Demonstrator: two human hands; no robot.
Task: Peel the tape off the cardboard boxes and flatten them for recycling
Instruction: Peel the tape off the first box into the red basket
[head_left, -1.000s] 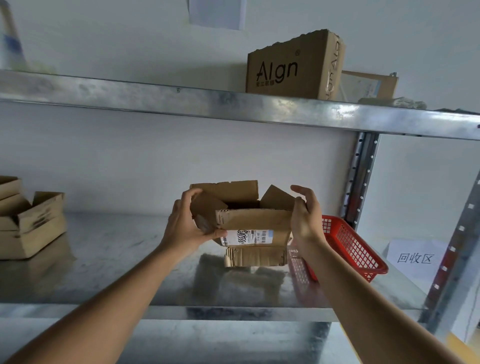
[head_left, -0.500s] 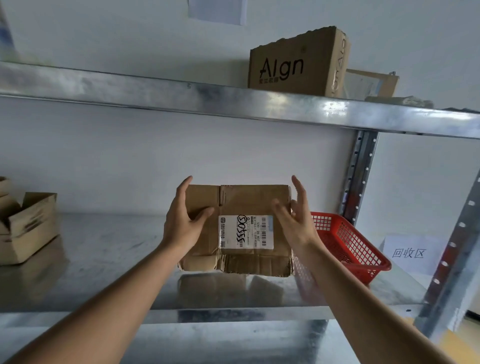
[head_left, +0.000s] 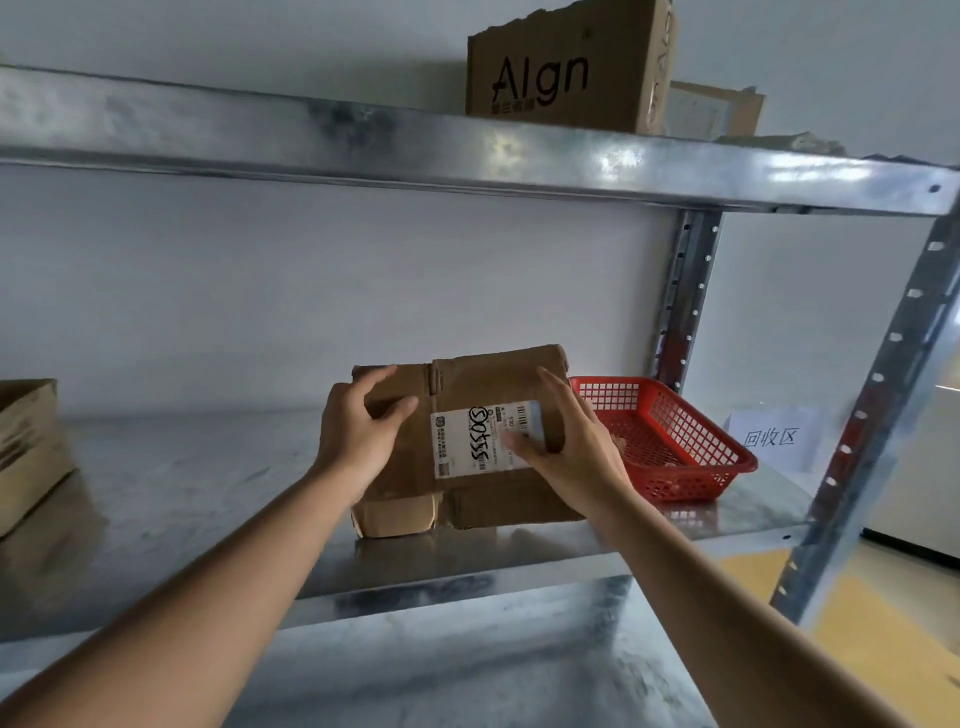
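A flattened brown cardboard box (head_left: 467, 384) with a white shipping label (head_left: 467, 441) lies on the metal shelf (head_left: 182, 493), its far edge a little raised toward the wall. My left hand (head_left: 358, 431) rests on its left part, fingers reaching the top edge and thumb on the face. My right hand (head_left: 571, 447) presses its right part with straight fingers, thumb on the label. No loose tape shows on the box.
A red plastic basket (head_left: 670, 436) stands right beside the box. Another open cardboard box (head_left: 26, 441) sits at the shelf's left end. On the upper shelf stands a printed carton (head_left: 561, 67). A white sign (head_left: 769, 436) and slotted steel posts (head_left: 883, 389) are at the right.
The box was open and held up between both hands; it has been collapsed flat and laid down on the shelf, and both hands have moved onto its face.
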